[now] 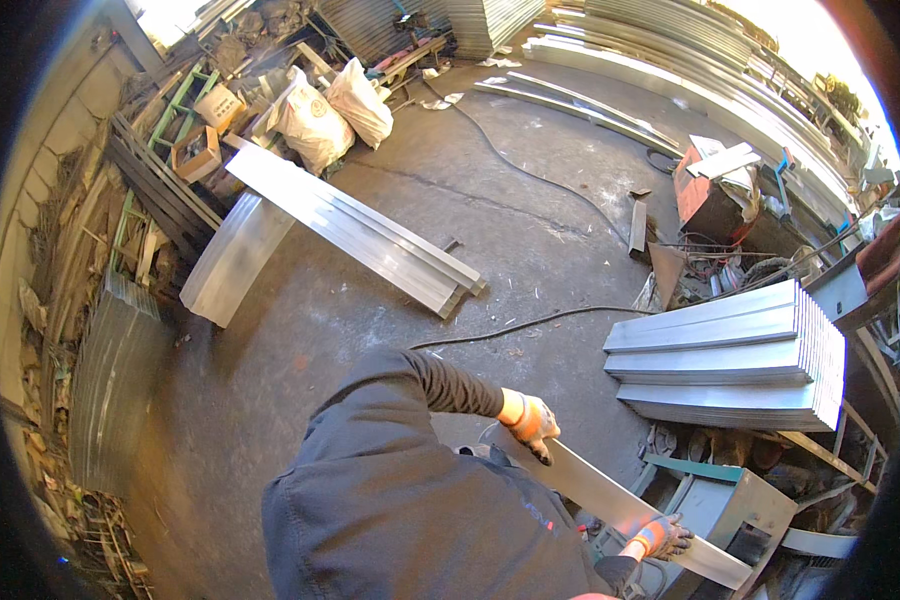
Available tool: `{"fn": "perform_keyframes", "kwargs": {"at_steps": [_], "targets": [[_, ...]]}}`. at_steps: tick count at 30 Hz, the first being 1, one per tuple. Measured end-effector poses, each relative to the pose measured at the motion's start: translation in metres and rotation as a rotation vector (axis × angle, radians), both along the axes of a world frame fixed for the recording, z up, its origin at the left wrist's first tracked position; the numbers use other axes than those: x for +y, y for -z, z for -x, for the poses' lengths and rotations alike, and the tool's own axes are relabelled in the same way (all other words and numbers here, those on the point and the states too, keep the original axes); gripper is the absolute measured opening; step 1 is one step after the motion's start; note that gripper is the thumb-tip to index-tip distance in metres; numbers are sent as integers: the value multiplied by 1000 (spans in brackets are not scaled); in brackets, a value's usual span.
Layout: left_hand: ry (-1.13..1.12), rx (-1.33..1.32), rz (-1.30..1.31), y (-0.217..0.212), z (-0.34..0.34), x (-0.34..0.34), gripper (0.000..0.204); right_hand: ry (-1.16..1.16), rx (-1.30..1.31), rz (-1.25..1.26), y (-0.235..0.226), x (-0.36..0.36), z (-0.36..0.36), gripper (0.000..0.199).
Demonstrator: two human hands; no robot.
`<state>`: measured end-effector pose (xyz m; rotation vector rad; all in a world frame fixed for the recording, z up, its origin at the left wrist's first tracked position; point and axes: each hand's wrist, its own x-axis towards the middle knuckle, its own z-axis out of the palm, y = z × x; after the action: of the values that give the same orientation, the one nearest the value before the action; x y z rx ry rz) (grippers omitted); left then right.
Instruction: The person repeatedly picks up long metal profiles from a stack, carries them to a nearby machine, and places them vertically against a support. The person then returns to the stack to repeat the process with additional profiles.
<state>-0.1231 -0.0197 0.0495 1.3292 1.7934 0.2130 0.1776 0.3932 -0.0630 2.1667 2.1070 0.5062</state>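
Note:
A long, flat strip of silvery sheet metal [598, 485] runs slantwise in front of my body at the lower right. My left hand [532, 425], in an orange and grey work glove, is closed on its upper end. Farther down the strip, my right hand [662, 538] in a matching glove grips it, with dark fingertips reaching over the face. The strip's lower end lies over a grey-green metal machine [765, 505], and I cannot tell whether they touch. My dark sleeve and jacket hide part of the strip's near side.
A stack of folded metal panels [710, 345] stands right of the hands. Long ribbed panels [355, 230] lie ahead on the left, near white sacks [312, 125]. A dark cable [530, 322] crosses the concrete floor. Scrap and an orange box-like unit [705, 195] sit at the right.

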Motion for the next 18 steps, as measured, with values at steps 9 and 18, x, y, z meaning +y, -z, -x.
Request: {"fn": "perform_keyframes", "kwargs": {"at_steps": [9, 18], "targets": [[154, 39, 0, -9, -19, 49, 91, -57, 451, 82, -2, 84, -44, 75], [11, 259, -520, 59, -224, 346, 41, -163, 820, 2, 35, 438, -200, 78]]}}
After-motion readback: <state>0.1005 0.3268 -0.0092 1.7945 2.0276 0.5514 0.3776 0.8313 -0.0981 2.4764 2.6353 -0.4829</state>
